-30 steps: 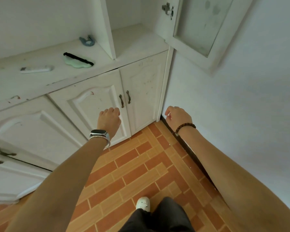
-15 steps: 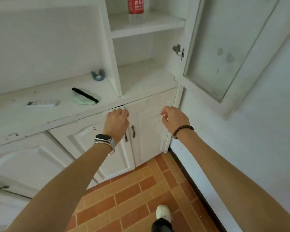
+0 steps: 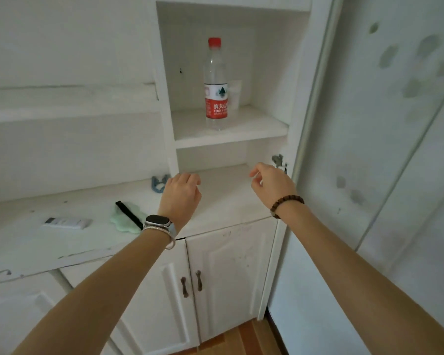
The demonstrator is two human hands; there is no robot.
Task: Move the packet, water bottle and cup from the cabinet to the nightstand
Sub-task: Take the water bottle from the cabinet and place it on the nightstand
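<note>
A clear water bottle (image 3: 215,85) with a red cap and red label stands upright on the upper shelf (image 3: 231,135) of the open white cabinet. Just behind it to the right stands a translucent cup (image 3: 235,94), partly hidden by the bottle. No packet is visible. My left hand (image 3: 181,194), with a watch on the wrist, hovers over the counter below the shelf, fingers loosely curled and holding nothing. My right hand (image 3: 272,184), with a bead bracelet, hovers at the same height near the door hinge, fingers relaxed and empty.
The cabinet door (image 3: 385,111) stands open on the right. On the counter (image 3: 36,242) lie a white remote (image 3: 66,222), a pale green cloth with a black strap (image 3: 126,217) and a small blue object (image 3: 159,183). Closed lower doors with dark handles (image 3: 191,285) are below.
The view has tilted up from the floor to the shelves, bringing the bottle and cup into sight. Both hands have risen from the lower doors to above the counter.
</note>
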